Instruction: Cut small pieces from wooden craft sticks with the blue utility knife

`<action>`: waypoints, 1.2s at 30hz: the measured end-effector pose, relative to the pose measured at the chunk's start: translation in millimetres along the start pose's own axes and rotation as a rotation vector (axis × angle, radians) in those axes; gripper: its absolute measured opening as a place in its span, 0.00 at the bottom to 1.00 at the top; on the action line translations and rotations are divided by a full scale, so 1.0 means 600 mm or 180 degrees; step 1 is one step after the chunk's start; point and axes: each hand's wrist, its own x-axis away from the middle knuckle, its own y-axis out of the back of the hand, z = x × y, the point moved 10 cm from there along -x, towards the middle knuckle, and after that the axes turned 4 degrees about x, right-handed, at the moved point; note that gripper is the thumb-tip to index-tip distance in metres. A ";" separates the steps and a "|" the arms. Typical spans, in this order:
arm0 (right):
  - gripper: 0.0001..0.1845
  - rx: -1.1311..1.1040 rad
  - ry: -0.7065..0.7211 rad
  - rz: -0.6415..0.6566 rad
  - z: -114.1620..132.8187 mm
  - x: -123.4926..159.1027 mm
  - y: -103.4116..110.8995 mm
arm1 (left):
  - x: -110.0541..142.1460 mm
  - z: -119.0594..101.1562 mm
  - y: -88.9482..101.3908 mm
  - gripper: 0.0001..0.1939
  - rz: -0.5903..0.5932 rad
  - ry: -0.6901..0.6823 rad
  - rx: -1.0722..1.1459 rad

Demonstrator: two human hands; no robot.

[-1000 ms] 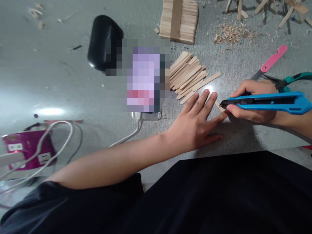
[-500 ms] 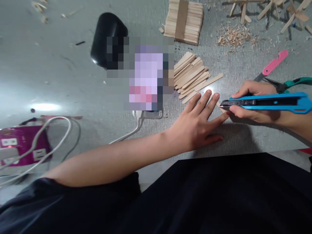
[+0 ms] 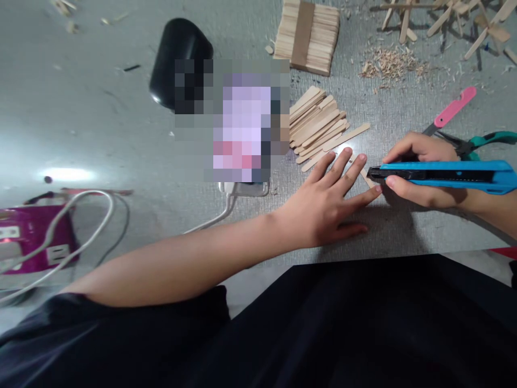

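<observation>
My left hand (image 3: 329, 202) lies flat on the table with its fingers spread. Its fingertips press on a thin wooden craft stick (image 3: 367, 177), partly hidden under the fingers. In my right hand (image 3: 424, 188) a blue box cutter (image 3: 452, 175) is gripped between thumb and fingers. The cutter's tip points left, at the stick, just above my left index fingertip. Whether the blade touches the wood I cannot tell. Beyond my left fingers lies a loose pile of craft sticks (image 3: 317, 121).
A banded bundle of sticks (image 3: 321, 37), wood shavings (image 3: 390, 63) and stick assemblies (image 3: 454, 11) lie at the back. Near my right hand are a pink-handled knife (image 3: 456, 108) and green-handled pliers (image 3: 493, 138). At left sit a black rounded object (image 3: 169, 54), a charging phone (image 3: 242, 124) and a purple power strip (image 3: 36, 242).
The box cutter has shifted slightly right, with its tip a little back from its earlier place. My left hand stays nearly still on the stick.
</observation>
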 end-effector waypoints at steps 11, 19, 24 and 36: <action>0.05 0.0270 0.0766 0.0068 0.028 0.009 -0.003 | 0.004 0.003 0.004 0.36 -0.0189 0.0003 -0.0019; 0.08 0.0481 0.0691 0.0078 0.027 0.020 0.003 | 0.007 -0.010 0.016 0.30 -0.0398 -0.0195 -0.0142; 0.06 0.0503 0.0534 0.0113 0.022 0.018 0.002 | 0.003 -0.005 0.014 0.29 -0.0315 -0.0177 -0.0027; 0.09 0.0396 0.1083 0.0212 0.037 0.017 -0.008 | 0.002 -0.005 0.016 0.26 -0.0352 -0.0203 0.0005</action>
